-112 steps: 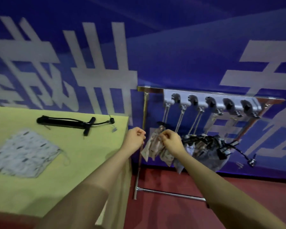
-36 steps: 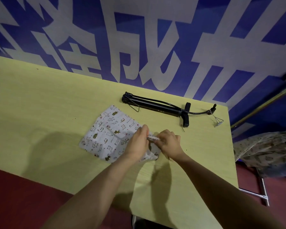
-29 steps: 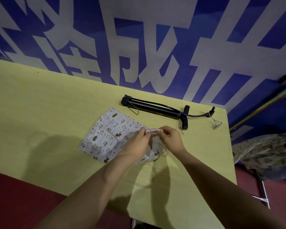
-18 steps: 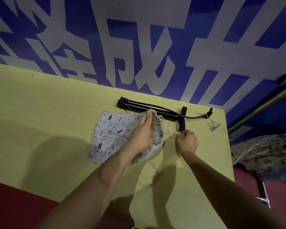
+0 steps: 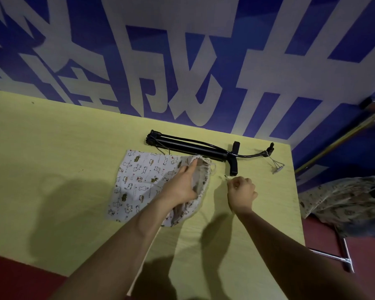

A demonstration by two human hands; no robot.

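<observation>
Soft, light pouch [image 5: 139, 180], best taken at its mouth: your left hand [image 5: 182, 185] lay flat-fingered there, your right hand [image 5: 241, 191] pinched the drawstring [image 5: 225, 176].

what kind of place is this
Probably an indoor work or demo station: a yellow-green table stands against a blue banner wall with huge white characters, a black hand pump lies on it, and a metal rack with printed cloth stands at right.

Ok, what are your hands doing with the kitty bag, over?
Left hand flat, pressing the cat-print drawstring bag. Right hand pinching its cord, beside the mouth. Black air pump lies just behind, not blocking.
</observation>
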